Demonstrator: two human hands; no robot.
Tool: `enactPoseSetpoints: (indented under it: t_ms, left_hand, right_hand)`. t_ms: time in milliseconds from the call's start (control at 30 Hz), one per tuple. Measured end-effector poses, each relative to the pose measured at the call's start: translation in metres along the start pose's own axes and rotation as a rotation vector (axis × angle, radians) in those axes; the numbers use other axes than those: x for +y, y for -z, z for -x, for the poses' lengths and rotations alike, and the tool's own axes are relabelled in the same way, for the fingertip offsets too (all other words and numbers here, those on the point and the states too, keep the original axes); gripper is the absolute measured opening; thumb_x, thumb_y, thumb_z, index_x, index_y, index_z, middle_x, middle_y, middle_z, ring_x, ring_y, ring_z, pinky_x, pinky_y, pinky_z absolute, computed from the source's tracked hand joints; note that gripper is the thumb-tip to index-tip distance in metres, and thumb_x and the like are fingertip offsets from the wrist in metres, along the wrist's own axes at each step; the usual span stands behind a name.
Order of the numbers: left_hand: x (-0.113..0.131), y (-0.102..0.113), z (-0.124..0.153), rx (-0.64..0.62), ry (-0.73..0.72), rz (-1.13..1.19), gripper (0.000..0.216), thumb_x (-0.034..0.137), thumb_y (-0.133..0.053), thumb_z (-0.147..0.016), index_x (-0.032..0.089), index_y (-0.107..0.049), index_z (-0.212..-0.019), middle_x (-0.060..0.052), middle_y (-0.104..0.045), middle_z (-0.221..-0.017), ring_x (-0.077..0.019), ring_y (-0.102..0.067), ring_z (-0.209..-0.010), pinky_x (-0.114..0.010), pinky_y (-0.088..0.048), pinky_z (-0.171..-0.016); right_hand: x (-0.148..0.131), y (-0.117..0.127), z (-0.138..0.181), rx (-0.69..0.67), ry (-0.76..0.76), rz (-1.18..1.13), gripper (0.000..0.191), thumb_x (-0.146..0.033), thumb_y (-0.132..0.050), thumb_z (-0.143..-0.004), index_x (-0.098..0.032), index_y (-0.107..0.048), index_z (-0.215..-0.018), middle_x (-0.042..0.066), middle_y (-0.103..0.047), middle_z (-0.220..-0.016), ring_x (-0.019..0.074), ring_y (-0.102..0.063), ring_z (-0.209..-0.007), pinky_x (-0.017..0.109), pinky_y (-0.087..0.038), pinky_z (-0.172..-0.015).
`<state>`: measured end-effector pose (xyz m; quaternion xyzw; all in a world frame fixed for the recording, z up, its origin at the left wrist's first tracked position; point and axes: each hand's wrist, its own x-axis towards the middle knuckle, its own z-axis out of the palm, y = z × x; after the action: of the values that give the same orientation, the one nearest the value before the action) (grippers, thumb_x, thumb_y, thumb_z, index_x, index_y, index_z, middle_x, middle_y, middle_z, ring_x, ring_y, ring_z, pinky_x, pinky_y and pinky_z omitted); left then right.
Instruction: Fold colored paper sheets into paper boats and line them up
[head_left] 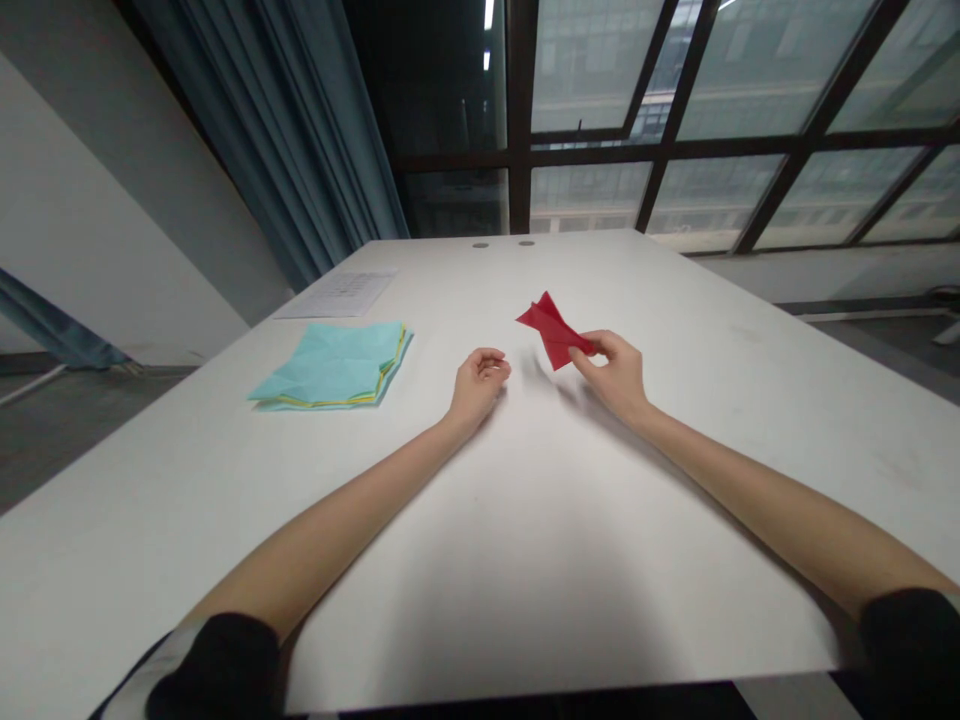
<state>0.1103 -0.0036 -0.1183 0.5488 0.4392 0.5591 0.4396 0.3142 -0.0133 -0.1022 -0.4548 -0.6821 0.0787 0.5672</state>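
Observation:
A folded piece of red paper (553, 333), pointed at several corners, is pinched between the thumb and fingers of my right hand (616, 375). It is held a little above the white table (525, 560), with a faint shadow below it. To its left, my left hand (478, 385) rests with its side on the tabletop, fingers loosely curled and apart from the red paper. Nothing shows in those curled fingers.
Left of my hands lies a stack of light blue and yellow paper (334, 365). Behind it is a printed white sheet (337, 294). Two round grey discs (481, 245) sit near the table's far edge. Beyond are a blue curtain (300, 120) and windows (592, 195).

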Motion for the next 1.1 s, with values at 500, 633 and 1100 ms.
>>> enactPoseSetpoints:
  t_ms: [500, 633, 1100]
  left_hand:
    - [0.006, 0.009, 0.009, -0.323, -0.504, -1.121, 0.02, 0.025, -0.05, -0.083, 0.021, -0.069, -0.088, -0.004, -0.068, -0.086, -0.0217, -0.053, -0.09, -0.036, -0.04, -0.08]
    - [0.005, 0.011, 0.008, -0.404, -0.517, -1.196, 0.022, 0.025, -0.048, -0.084, 0.022, -0.069, -0.091, -0.003, -0.069, -0.09, -0.0226, -0.053, -0.094, -0.037, -0.04, -0.08]
    - [-0.004, 0.013, 0.003, -0.219, -0.368, -1.223, 0.04, 0.042, -0.058, -0.077, 0.02, -0.061, -0.111, -0.008, -0.062, -0.106, -0.0261, -0.052, -0.101, -0.039, -0.041, -0.083]
  right_hand:
    - [-0.005, 0.001, 0.014, -0.829, 0.535, 0.335, 0.029, -0.039, -0.048, -0.087, -0.017, -0.066, -0.094, 0.008, -0.066, -0.085, 0.0183, -0.058, -0.079, 0.031, -0.038, -0.073]
    - [0.002, 0.004, 0.008, -0.786, 0.391, 0.323, 0.031, -0.032, -0.039, -0.091, -0.017, -0.066, -0.089, 0.007, -0.066, -0.083, 0.0179, -0.057, -0.079, 0.031, -0.039, -0.074]
    - [0.04, 0.001, 0.003, -0.599, -0.011, 0.473, 0.027, -0.037, -0.058, -0.078, -0.021, -0.067, -0.098, 0.007, -0.067, -0.101, 0.0229, -0.057, -0.09, 0.037, -0.041, -0.082]
